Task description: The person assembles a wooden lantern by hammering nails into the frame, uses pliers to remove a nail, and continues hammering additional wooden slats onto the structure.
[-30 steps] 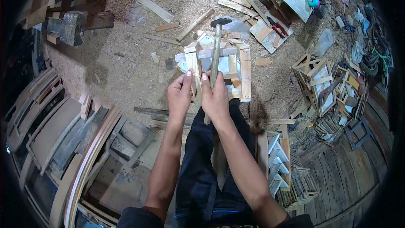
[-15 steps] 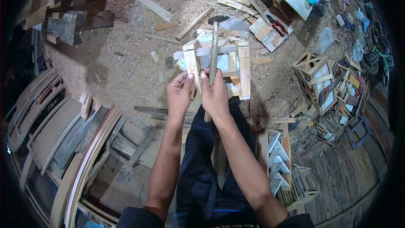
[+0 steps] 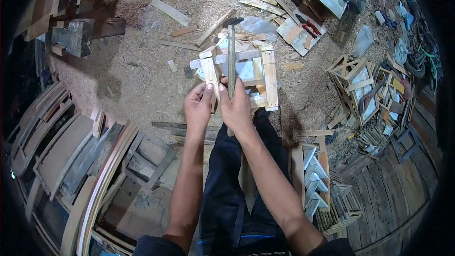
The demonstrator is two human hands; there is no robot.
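My right hand (image 3: 235, 108) grips the wooden handle of a hammer (image 3: 231, 59), whose dark head points away from me over a small wooden frame box (image 3: 265, 78) with pale panels. My left hand (image 3: 199, 104) pinches the near left slat of that frame, right beside my right hand. The frame rests at my knees, above my dark trousers (image 3: 232, 185). Both hands touch each other at the frame's near edge.
Sawdust floor (image 3: 137, 76) with loose wood slats (image 3: 170, 10). Red-handled pliers (image 3: 310, 27) lie on a board behind the frame. A finished lantern-like frame (image 3: 353, 90) and stacked frames stand at right. Large curved wooden frames (image 3: 71, 156) lie at left. A dark block (image 3: 76, 33) sits far left.
The hammer has swung slightly left and more upright over the frame. Both hands and the frame shifted a little to the left in view.
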